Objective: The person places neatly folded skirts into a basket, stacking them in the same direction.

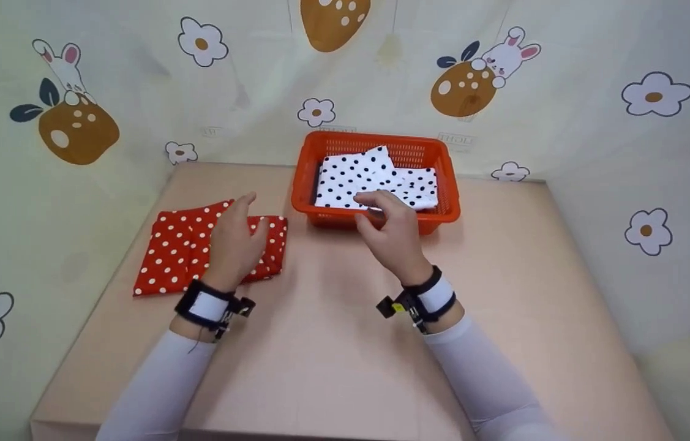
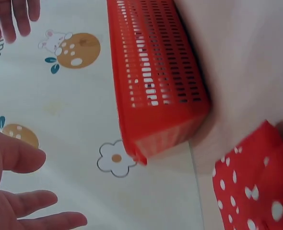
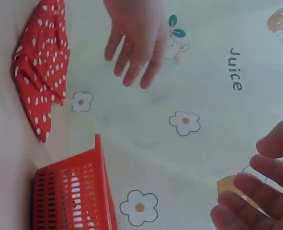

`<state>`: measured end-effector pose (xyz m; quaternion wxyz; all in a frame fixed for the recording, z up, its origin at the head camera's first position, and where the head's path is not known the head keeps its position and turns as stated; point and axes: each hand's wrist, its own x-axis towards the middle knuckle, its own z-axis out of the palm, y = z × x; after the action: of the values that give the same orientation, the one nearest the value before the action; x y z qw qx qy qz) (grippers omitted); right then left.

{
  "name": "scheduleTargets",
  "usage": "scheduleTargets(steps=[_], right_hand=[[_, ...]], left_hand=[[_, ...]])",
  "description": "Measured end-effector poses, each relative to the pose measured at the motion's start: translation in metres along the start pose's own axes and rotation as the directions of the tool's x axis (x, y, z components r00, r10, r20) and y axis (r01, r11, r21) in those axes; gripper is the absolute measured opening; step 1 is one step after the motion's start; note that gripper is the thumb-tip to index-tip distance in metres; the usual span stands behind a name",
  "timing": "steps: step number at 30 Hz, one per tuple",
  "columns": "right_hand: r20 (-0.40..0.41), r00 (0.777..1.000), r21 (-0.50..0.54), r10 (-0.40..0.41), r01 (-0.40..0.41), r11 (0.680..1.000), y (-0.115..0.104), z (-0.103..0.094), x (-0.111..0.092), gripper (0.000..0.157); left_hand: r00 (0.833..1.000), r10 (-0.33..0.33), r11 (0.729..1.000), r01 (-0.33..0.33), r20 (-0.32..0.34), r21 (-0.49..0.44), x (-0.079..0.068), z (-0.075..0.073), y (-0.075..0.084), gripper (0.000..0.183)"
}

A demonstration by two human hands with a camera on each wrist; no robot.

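Note:
In the head view my left hand (image 1: 237, 242) hovers over a folded red cloth with white dots (image 1: 167, 251) on the left of the table. Its fingers are loosely extended and hold nothing. My right hand (image 1: 395, 236) is in the air by the near rim of an orange-red plastic basket (image 1: 300, 184), fingers slightly bent with a gap to the thumb and nothing between them. Inside the basket lies a folded white cloth with black dots (image 1: 351, 177). The right wrist view shows the red cloth (image 3: 43, 62) lying apart from the basket (image 3: 69, 187).
The table (image 1: 332, 355) has a plain pinkish-beige cover. Pale curtains printed with flowers, rabbits and brown fruit (image 1: 464, 92) enclose it at the back and both sides. The basket stands close to the back curtain. Each wrist wears a black strap with a small camera (image 1: 390, 306).

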<state>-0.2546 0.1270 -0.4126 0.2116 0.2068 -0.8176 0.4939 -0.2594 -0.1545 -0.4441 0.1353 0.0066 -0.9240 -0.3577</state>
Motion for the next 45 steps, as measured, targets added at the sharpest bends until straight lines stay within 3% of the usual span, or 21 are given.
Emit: scheduleTargets(steps=[4,7,11,14,16,18,22,24,25,28,32,40,45], right_hand=[[0.047,0.986,0.106,0.158,-0.162,0.981,-0.002,0.018,0.0,0.027],[0.14,0.963,0.116,0.231,-0.248,0.962,-0.004,0.042,-0.005,0.03],[0.287,0.912,0.052,0.293,-0.32,0.946,-0.01,0.078,-0.018,0.037],[0.317,0.87,0.059,0.377,-0.414,0.908,-0.012,0.103,-0.022,0.042],[0.285,0.844,0.126,0.454,-0.502,0.856,-0.01,0.119,-0.023,0.045],[0.242,0.811,0.235,0.532,-0.581,0.779,-0.004,0.135,-0.023,0.049],[0.206,0.745,0.414,0.634,-0.653,0.634,0.013,0.164,-0.03,0.059],[0.233,0.734,0.462,0.638,-0.661,0.591,0.021,0.175,-0.035,0.061],[0.248,0.736,0.467,0.63,-0.66,0.588,0.024,0.179,-0.038,0.062],[0.288,0.767,0.439,0.574,-0.638,0.632,0.031,0.188,-0.045,0.057],[0.271,0.819,0.353,0.506,-0.573,0.739,0.034,0.192,-0.05,0.05],[0.253,0.865,0.184,0.433,-0.483,0.856,0.037,0.193,-0.055,0.039],[0.254,0.898,0.109,0.359,-0.395,0.912,0.04,0.196,-0.059,0.033]], left_hand=[[0.994,-0.105,0.994,0.105,-0.012,-0.012,-0.006,-0.021,-0.026,0.061],[0.978,-0.207,0.978,0.207,-0.019,-0.04,-0.015,-0.032,-0.046,0.062],[0.936,-0.352,0.934,0.351,-0.007,-0.062,-0.026,-0.039,-0.074,0.064],[0.907,-0.421,0.906,0.42,-0.023,-0.052,-0.025,-0.044,-0.093,0.065],[0.889,-0.455,0.89,0.453,-0.047,-0.041,-0.022,-0.049,-0.105,0.065],[0.871,-0.488,0.873,0.486,-0.061,-0.041,-0.018,-0.054,-0.115,0.064],[0.836,-0.549,0.835,0.548,-0.005,-0.048,-0.013,-0.061,-0.135,0.066],[0.823,-0.566,0.822,0.568,0.036,-0.05,-0.013,-0.065,-0.145,0.068],[0.815,-0.577,0.813,0.58,0.055,-0.057,-0.013,-0.067,-0.15,0.068],[0.797,-0.597,0.795,0.603,0.087,-0.069,-0.014,-0.071,-0.162,0.068],[0.796,-0.598,0.792,0.605,0.093,-0.087,-0.015,-0.071,-0.171,0.069],[0.795,-0.596,0.787,0.606,0.112,-0.112,-0.015,-0.072,-0.177,0.066],[0.799,-0.583,0.803,0.594,0.149,-0.043,-0.013,-0.079,-0.183,0.064]])
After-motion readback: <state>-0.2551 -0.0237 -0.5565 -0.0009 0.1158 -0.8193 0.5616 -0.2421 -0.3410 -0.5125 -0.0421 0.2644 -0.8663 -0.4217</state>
